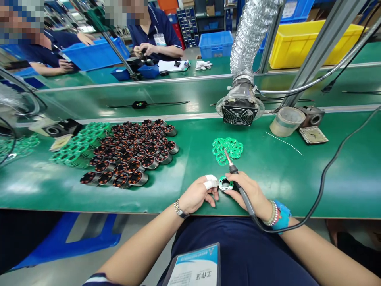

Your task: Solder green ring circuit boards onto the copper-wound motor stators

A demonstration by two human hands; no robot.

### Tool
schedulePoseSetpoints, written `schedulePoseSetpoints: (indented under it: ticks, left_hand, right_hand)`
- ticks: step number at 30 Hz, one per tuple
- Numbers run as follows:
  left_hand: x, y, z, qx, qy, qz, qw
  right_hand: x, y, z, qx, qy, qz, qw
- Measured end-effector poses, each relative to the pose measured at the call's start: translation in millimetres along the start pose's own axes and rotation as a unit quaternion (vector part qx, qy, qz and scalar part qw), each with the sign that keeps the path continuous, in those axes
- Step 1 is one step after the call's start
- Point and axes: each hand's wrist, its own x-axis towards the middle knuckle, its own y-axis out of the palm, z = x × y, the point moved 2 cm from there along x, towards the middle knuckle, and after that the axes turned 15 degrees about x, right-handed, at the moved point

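Observation:
My right hand point(250, 192) holds a soldering iron point(245, 198) across the palm, its metal tip pointing up and away. The same hand's thumb and fingers grip a small round motor stator point(222, 188) with a green ring circuit board on its top face. Just left of this part is my left hand point(198, 194), with white tape on its fingers. Those fingers are loosely bent and apart, close to the part's left edge; whether they touch it I cannot tell. Beyond the iron's tip lies a loose pile of green ring circuit boards point(235, 147).
Rows of wound motor stators point(137, 153) stand at left, beside stacked green boards point(76, 149). A fume extractor fan point(239, 114) hangs at the back. A beige cup point(287, 121), a soldering iron stand point(312, 115) and solder wire point(284, 143) are at right. The iron's cable point(324, 171) crosses the right side.

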Motion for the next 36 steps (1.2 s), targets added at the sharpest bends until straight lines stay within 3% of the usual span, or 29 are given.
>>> schedulePoseSetpoints:
  ticks: [2, 4, 8, 11, 13, 15, 17, 19, 22, 29, 33, 36]
  left_hand:
    - [-1, -4.3, 2, 0.029, 0.016, 0.002, 0.999]
    - [-2, -12.6, 1, 0.162, 0.089, -0.037, 0.982]
    - [-5, -25.4, -4, 0.407, 0.254, -0.101, 0.872]
    - [-2, -24.4, -9, 0.467, 0.294, -0.086, 0.830]
    - [1, -19.1, -12, 0.456, 0.277, -0.079, 0.842]
    - [4, -11.8, -12, 0.382, 0.211, -0.065, 0.898]
    - [5, -5.1, -8, 0.235, 0.101, -0.037, 0.966]
    - [3, -1.3, -2, 0.086, 0.006, 0.002, 0.996]
    - [0, -6.8, 3, 0.042, -0.001, 0.016, 0.999]
    - [6, -27.3, 3, 0.181, 0.164, -0.038, 0.969]
    - [8, -25.0, -2, 0.244, 0.213, -0.057, 0.944]
    - [7, -15.9, -4, 0.274, 0.196, -0.116, 0.934]
  right_hand:
    - [0, 0, 0, -0.002, -0.004, 0.002, 1.000]
    - [0, -1, 1, -0.001, -0.010, 0.002, 1.000]
    - [0, 0, 0, 0.006, -0.005, 0.002, 1.000]
    - [0, 0, -1, 0.004, -0.006, -0.001, 1.000]
    - [0, 0, -1, 0.003, -0.009, -0.002, 1.000]
    - [0, 0, -1, 0.001, -0.011, -0.001, 1.000]
    - [0, 0, -1, -0.003, -0.012, -0.001, 1.000]
    - [0, 0, -1, -0.005, -0.012, -0.001, 1.000]
    - [0, 1, -1, 0.000, -0.012, 0.002, 1.000]
    - [-1, 0, -3, 0.005, -0.012, 0.000, 1.000]
    - [-1, 1, -3, 0.004, -0.014, -0.002, 1.000]
    - [0, 1, -1, 0.005, -0.020, -0.004, 1.000]
